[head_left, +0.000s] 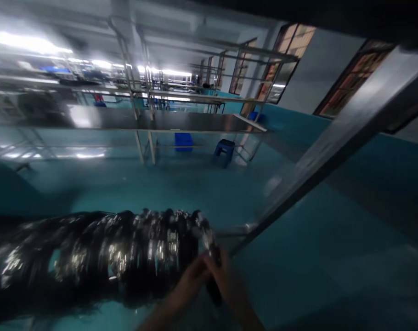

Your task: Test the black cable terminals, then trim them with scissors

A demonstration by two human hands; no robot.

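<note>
I have the dark bundle [208, 238] at the right-hand end of a long row of glossy black hanks [119, 253], low in my view, running slantwise down between my two hands. My right hand [226, 280] has its fingers closed round it; my left hand [191, 280] meets it from the other side, but I can't tell whether those fingers grip or only touch. Motion blur smears the strands, so they may be hair, fibre or thin cord.

I judge one bundle light and limp, slick enough to slide through a loose pinch, its loose ends quick to snag. I'd take hold at the gathered part, with the strands pressed together, rather than by the stray ends.

The hanks sit above a smooth teal floor [143, 184]; I can't make out what carries them. A metal post [319, 158] slants past on the right. Beyond stand a long metal table [181, 122], a blue bin [183, 142] and a blue stool [224, 149], with windows [358, 78] along the wall and bright ceiling lights [30, 43] at left.
</note>
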